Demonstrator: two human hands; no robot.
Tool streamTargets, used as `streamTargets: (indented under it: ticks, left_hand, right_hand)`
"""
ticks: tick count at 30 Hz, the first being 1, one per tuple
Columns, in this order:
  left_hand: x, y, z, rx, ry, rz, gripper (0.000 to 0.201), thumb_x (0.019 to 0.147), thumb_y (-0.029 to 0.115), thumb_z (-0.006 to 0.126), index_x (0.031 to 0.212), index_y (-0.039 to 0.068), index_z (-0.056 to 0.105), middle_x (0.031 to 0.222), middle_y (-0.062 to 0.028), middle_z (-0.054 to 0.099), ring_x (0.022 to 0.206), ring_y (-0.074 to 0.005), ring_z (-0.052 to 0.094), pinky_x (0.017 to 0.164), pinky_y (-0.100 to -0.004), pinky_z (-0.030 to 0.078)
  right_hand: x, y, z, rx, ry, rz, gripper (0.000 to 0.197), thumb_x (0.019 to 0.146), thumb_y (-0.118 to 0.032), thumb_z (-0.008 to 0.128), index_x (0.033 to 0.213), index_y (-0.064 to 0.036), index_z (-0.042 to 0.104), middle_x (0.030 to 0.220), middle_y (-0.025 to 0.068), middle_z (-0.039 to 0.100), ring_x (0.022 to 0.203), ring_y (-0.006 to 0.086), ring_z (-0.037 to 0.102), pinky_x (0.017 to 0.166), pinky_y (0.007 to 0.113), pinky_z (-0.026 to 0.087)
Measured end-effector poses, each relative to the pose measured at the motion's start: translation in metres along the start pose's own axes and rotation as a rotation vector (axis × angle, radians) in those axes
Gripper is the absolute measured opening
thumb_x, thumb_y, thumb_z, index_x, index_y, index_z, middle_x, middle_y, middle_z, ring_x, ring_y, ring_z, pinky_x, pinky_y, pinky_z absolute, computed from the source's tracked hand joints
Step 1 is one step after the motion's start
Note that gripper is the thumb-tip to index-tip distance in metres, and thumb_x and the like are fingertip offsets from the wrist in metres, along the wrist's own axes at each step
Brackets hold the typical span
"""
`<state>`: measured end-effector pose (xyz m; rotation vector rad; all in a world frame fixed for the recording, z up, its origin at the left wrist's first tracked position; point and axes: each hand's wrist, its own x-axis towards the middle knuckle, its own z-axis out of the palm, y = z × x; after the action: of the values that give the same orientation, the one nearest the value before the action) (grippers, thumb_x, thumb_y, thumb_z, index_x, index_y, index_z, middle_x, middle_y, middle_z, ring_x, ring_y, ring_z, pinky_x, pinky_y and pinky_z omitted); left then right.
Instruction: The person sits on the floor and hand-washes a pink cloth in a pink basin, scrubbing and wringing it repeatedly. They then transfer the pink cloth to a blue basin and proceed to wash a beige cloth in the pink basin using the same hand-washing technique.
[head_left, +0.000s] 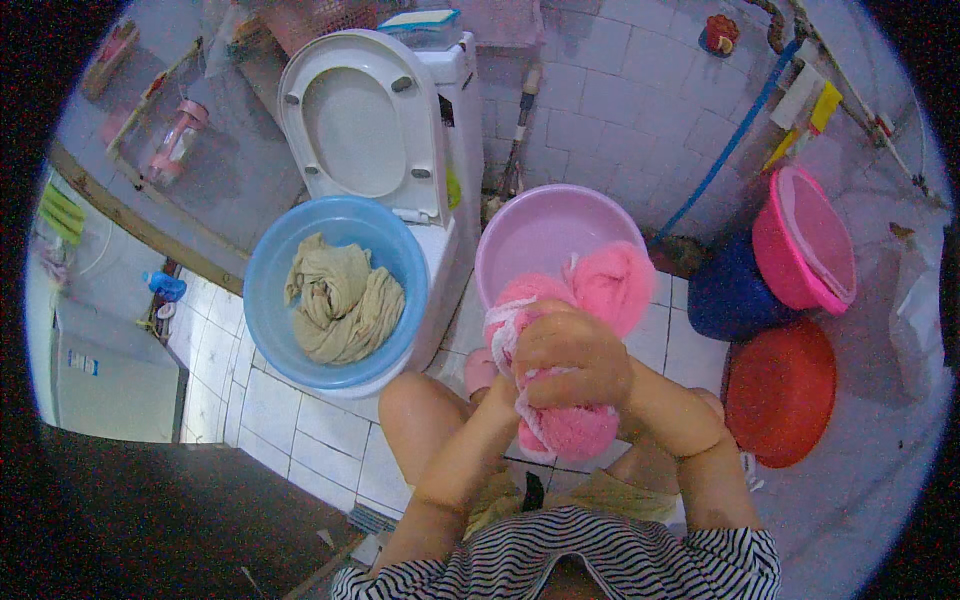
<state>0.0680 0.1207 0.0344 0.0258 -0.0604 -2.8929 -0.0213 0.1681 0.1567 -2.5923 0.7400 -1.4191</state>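
Note:
Both my hands grip a bunched, fluffy pink cloth (572,432) with white trim, held in front of my knees. It looks twisted. My right hand (578,358) is closed around its middle, with the fingers wrapped over it. My left hand (506,392) meets the cloth from the left; its fingers are mostly hidden behind the cloth and the right hand. The cloth's far end hangs over the near right rim of a pale pink basin (560,215) on the floor. What lies low in that basin is partly hidden.
A blue basin (262,290) holding a wet-looking beige cloth (345,300) rests on the toilet (440,270), whose lid (355,130) is raised. At right stand a dark blue bucket (722,290), a bright pink basin (790,265) and a red basin (785,395). A blue pipe (730,145) runs along the wall.

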Motion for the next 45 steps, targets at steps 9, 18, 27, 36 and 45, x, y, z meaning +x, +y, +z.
streamTargets:
  ticks: [9, 18, 27, 36, 45]
  left_hand:
    - [0.004, -0.011, -0.011, -0.02, 0.054, 0.152, 0.046, 0.085, 0.037, 0.047, 0.117, 0.003, 0.05, 0.11, -0.0147, 0.057, 0.097, -0.0298, 0.058, 0.086, -0.05, 0.043]
    - [0.006, -0.003, -0.018, -0.029, 0.079, 0.247, 0.042, 0.085, 0.032, 0.049, 0.115, 0.003, 0.05, 0.108, -0.0135, 0.058, 0.095, -0.0283, 0.058, 0.086, -0.0473, 0.044]
    - [0.021, 0.022, -0.018, 0.002, 0.038, 0.371, 0.038, 0.084, 0.027, 0.051, 0.113, 0.003, 0.051, 0.106, -0.0124, 0.058, 0.094, -0.0268, 0.058, 0.085, -0.0445, 0.045]
    - [0.027, 0.076, -0.01, 0.247, 0.014, 0.654, 0.034, 0.084, 0.022, 0.052, 0.111, 0.002, 0.052, 0.104, -0.0112, 0.058, 0.092, -0.0253, 0.058, 0.084, -0.0417, 0.047]
    - [0.031, 0.072, 0.01, 1.151, 0.413, 1.019, 0.034, 0.073, 0.002, 0.062, 0.107, 0.002, 0.056, 0.107, -0.0086, 0.058, 0.098, -0.0212, 0.057, 0.087, -0.0345, 0.044]
  right_hand:
    - [-0.005, 0.015, 0.007, 0.229, -0.085, 0.008, 0.019, 0.073, -0.019, 0.058, 0.091, -0.0143, 0.056, 0.094, 0.0057, 0.055, 0.092, 0.0289, 0.053, 0.085, 0.047, 0.041]
    - [0.027, 0.025, 0.01, 0.278, -0.383, -0.066, 0.015, 0.073, -0.021, 0.057, 0.082, -0.0094, 0.055, 0.089, 0.0087, 0.055, 0.086, 0.0296, 0.053, 0.074, 0.046, 0.042]
    - [0.021, 0.014, -0.016, 0.154, -0.195, -0.134, 0.016, 0.069, -0.017, 0.063, 0.076, -0.0059, 0.055, 0.084, 0.0106, 0.055, 0.078, 0.0306, 0.054, 0.074, 0.05, 0.045]
    - [-0.06, 0.0, -0.022, -0.004, 0.309, 0.497, 0.014, 0.077, -0.02, 0.061, 0.081, -0.008, 0.054, 0.086, 0.008, 0.055, 0.082, 0.0242, 0.055, 0.075, 0.04, 0.046]
    - [-0.097, 0.072, 0.005, 0.883, 1.302, 1.186, 0.011, 0.077, -0.016, 0.055, 0.081, -0.0061, 0.052, 0.078, 0.0064, 0.057, 0.072, 0.0171, 0.055, 0.072, 0.031, 0.045]
